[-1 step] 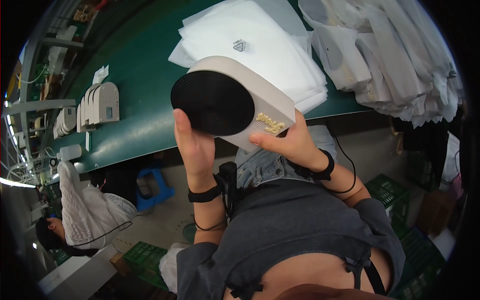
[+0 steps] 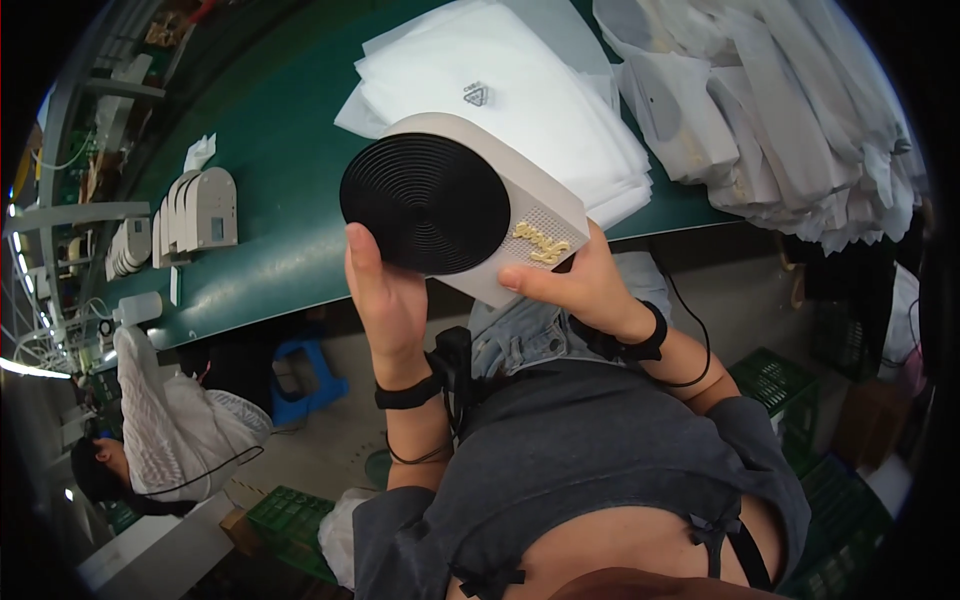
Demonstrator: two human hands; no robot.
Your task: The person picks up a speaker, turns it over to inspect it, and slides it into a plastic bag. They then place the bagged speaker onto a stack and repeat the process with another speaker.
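Both hands hold up a beige speaker-like housing [image 2: 533, 188] with one rounded end. Its face carries a large black disc [image 2: 425, 205] with concentric rings, and a patch of small holes with raised gold lettering near the square end. My left hand [image 2: 388, 305] supports the rounded part at its near-left edge, thumb beside the disc. At the square end my right hand [image 2: 590, 285] grips the corner, thumb on the face below the lettering; its other fingers are mostly hidden. Just behind the housing, a stack of white translucent sleeves [image 2: 545, 100] lies on the green table [image 2: 290, 255].
Several sleeved housings [image 2: 760, 150] are piled at the far right. On the left stand rows of bare housings [image 2: 212, 210]. A person in a white top [image 2: 190, 425] is at lower left, near a blue stool [image 2: 318, 385]. Green crates [image 2: 290, 520] stand on the floor.
The housing has tilted very slightly in my hands, so the disc's rings show more clearly. My grip is the same.
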